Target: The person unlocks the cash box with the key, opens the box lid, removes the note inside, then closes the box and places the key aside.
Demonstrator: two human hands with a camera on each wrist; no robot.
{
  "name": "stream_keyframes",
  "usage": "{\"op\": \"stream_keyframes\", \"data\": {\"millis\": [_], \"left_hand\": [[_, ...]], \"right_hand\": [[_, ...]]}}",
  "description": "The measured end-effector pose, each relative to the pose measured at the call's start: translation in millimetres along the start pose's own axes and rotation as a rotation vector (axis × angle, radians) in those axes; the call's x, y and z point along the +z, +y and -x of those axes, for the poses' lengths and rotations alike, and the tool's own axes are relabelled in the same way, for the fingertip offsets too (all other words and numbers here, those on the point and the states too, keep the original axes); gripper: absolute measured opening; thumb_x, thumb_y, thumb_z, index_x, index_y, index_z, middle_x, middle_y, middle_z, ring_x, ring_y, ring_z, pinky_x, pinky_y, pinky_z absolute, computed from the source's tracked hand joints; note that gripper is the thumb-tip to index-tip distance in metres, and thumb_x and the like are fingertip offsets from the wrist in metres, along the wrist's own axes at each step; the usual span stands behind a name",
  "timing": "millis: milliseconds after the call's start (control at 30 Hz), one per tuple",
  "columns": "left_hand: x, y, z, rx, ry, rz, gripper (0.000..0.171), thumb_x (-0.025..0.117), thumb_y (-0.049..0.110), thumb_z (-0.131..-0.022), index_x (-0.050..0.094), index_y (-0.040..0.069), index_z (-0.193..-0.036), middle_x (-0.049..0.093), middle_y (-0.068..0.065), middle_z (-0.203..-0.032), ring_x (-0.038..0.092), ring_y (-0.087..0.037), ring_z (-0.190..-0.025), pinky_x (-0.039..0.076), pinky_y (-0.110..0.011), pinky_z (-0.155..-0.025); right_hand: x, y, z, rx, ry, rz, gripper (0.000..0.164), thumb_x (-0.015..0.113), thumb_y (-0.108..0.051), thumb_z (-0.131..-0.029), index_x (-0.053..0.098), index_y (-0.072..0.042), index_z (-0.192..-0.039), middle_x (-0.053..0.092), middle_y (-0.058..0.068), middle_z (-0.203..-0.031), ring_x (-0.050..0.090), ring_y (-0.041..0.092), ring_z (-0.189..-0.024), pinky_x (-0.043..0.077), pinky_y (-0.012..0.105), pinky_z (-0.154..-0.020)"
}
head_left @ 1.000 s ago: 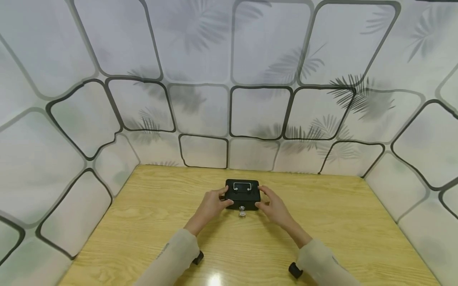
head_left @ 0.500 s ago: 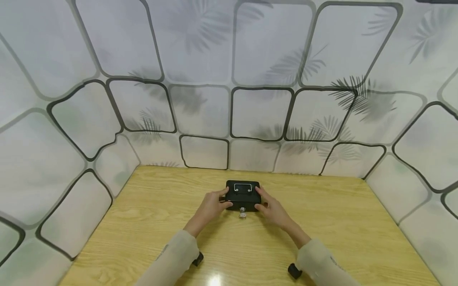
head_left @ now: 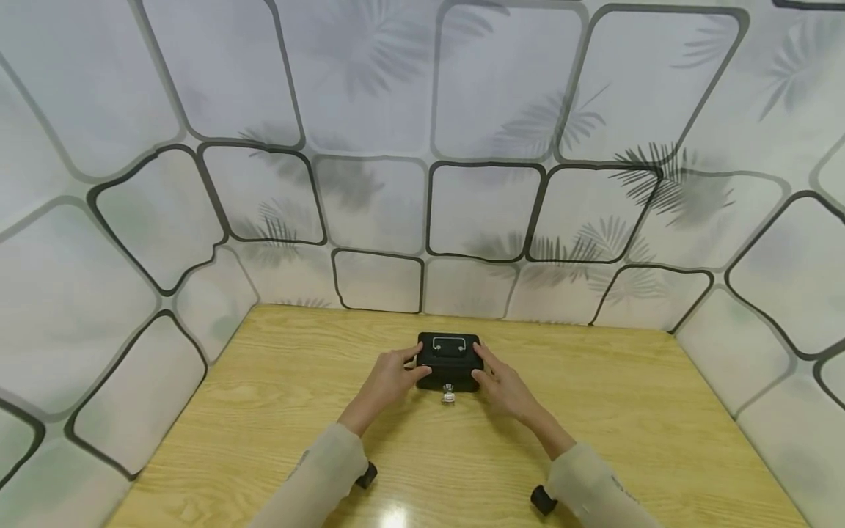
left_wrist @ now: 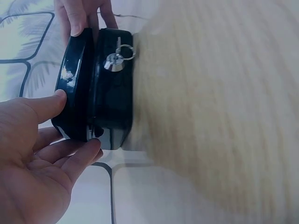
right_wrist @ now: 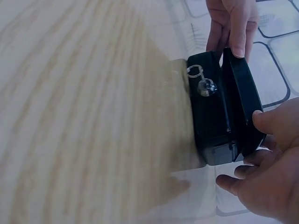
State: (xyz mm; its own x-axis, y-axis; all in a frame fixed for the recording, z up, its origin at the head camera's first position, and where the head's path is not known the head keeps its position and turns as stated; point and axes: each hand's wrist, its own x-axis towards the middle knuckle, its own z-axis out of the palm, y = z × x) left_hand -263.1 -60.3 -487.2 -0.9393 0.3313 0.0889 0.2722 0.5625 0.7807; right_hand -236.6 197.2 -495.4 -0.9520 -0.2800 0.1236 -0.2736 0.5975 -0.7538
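A black cash box [head_left: 451, 380] sits between both hands at the table's back middle. A wire handle [head_left: 449, 340] lies on its lid [left_wrist: 72, 79], which is tilted up slightly with a narrow gap at the front. A key on a ring [right_wrist: 195, 71] sticks out of the silver lock [left_wrist: 113, 62] on the front face. My left hand [head_left: 389, 378] grips the lid's left end, thumb at the front edge and fingers along the side. My right hand [head_left: 507, 389] holds the right end the same way. The box's inside is hidden.
The box stands on a wood-grain table [head_left: 277, 411]. Patterned cloth walls [head_left: 376, 205] rise behind it and at both sides. A black wrist device [head_left: 366, 475] sits under the left sleeve, another device [head_left: 543, 501] under the right.
The lid has risen a little at the front, so more of the box's front shows. Both hands remain at its ends, almost in the same place.
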Motion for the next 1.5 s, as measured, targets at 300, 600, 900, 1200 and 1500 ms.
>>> {"op": "stream_keyframes", "data": {"millis": [300,600,900,1200,1500], "left_hand": [[-3.1,11.5,-6.4,-0.022,0.069,0.027,0.054,0.071,0.031,-0.100,0.058,0.007,-0.147,0.059,-0.014,-0.145,0.061,-0.033,-0.127,0.054,-0.049,-0.098],[-8.6,24.2,-15.9,-0.034,0.155,0.069,0.047,0.069,0.032,-0.101,0.064,0.007,-0.141,0.069,-0.013,-0.132,0.067,-0.030,-0.117,0.057,-0.047,-0.094],[-12.7,25.4,-32.4,-0.050,0.264,0.116,0.042,0.066,0.033,-0.103,0.070,0.004,-0.132,0.076,-0.014,-0.114,0.072,-0.030,-0.107,0.057,-0.048,-0.091],[-12.8,29.7,-41.7,-0.117,0.320,0.210,0.039,0.064,0.034,-0.103,0.073,0.004,-0.127,0.077,-0.014,-0.108,0.074,-0.027,-0.095,0.059,-0.045,-0.083],[-11.4,22.8,-43.1,-0.080,0.259,0.151,0.041,0.059,0.021,-0.106,0.063,-0.003,-0.138,0.068,-0.021,-0.130,0.064,-0.035,-0.121,0.052,-0.049,-0.101]], "right_hand": [[-10.0,-10.4,-3.6,0.049,0.048,-0.034,0.054,0.049,-0.023,-0.111,0.036,-0.002,-0.160,0.035,0.024,-0.162,0.045,0.050,-0.138,0.039,0.063,-0.110],[-21.8,-16.7,-19.6,0.089,0.095,-0.102,0.053,0.052,-0.029,-0.110,0.046,0.001,-0.153,0.048,0.024,-0.153,0.047,0.043,-0.138,0.040,0.059,-0.111],[-26.5,-15.2,-40.2,0.175,0.199,-0.288,0.052,0.060,-0.037,-0.106,0.058,-0.001,-0.144,0.062,0.022,-0.138,0.062,0.039,-0.122,0.052,0.051,-0.101],[-28.2,-11.0,-53.9,0.209,0.237,-0.357,0.056,0.058,-0.042,-0.106,0.059,0.000,-0.142,0.060,0.024,-0.139,0.063,0.040,-0.120,0.054,0.049,-0.099],[-27.7,-6.2,-58.9,0.202,0.214,-0.386,0.055,0.048,-0.037,-0.111,0.051,0.004,-0.148,0.057,0.031,-0.139,0.061,0.046,-0.122,0.054,0.050,-0.098]]}}
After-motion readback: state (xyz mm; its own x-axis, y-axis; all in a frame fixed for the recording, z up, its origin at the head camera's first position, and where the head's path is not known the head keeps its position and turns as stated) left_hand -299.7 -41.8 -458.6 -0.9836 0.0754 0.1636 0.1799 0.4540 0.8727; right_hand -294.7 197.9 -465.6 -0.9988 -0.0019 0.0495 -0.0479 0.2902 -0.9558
